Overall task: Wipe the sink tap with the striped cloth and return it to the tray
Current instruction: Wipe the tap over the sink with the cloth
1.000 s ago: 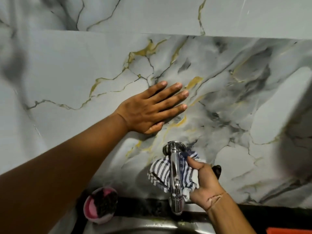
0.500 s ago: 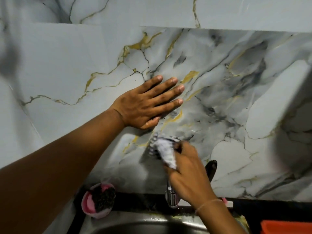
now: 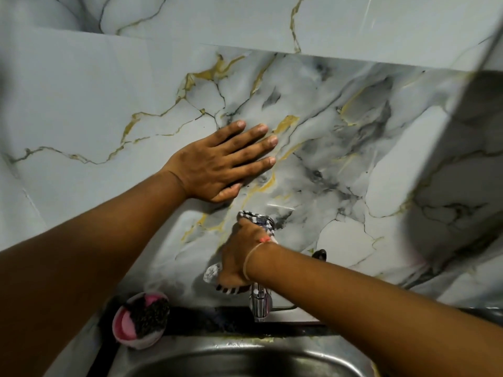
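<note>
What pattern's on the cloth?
Dark and white stripes on the cloth, bunched under the right hand on the tap; head view.

Striped cloth [image 3: 254, 216] bunched under right hand [image 3: 236, 254], wrapped over chrome tap [image 3: 260, 304]; tap spout sticks out just below hand.

Your left hand [image 3: 217, 167] lies flat and open on the marble wall [image 3: 353, 148], fingers spread. Your right hand [image 3: 239, 254] is wrapped around the striped cloth [image 3: 212, 272] and presses it on the tap [image 3: 261, 303]. Only the shiny tip of the tap shows below your wrist. The metal sink [image 3: 217, 360] is underneath. A pink bowl [image 3: 141, 319] with a dark scrubber sits at the sink's left back corner.
</note>
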Available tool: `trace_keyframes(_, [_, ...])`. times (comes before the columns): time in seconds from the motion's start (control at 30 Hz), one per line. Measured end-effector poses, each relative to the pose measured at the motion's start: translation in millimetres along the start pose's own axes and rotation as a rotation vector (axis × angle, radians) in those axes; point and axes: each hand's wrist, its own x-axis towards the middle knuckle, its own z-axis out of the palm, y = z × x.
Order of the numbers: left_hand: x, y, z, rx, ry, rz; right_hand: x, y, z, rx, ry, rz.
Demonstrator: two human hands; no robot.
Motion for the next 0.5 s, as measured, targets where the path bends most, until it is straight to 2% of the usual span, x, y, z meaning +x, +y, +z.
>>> trace_keyframes(0.07, [1,0,-1,-0.003,0.01,-0.001,-15,7,16,0.212,0.155,0.022])
trace_keyframes(0.13, [-1,-1,0,-0.008,0.023,-0.001,-32,6,49,0.532,0.484,0.02])
trace_keyframes(0.2, [-1,-1,0,-0.017,0.023,-0.008,-48,-8,72,0.806,0.719,0.027])
trace_keyframes(0.23, [-1,-2,0,-0.017,0.019,-0.008,-46,-10,77,0.85,0.794,0.025])
trace_keyframes(0.37, [2,-4,-1,-0.026,0.022,0.004,-29,18,56,0.872,0.779,0.015])
trace_keyframes(0.5, [-2,-2,4,-0.021,0.026,0.003,-43,8,77,0.906,0.747,-0.143])
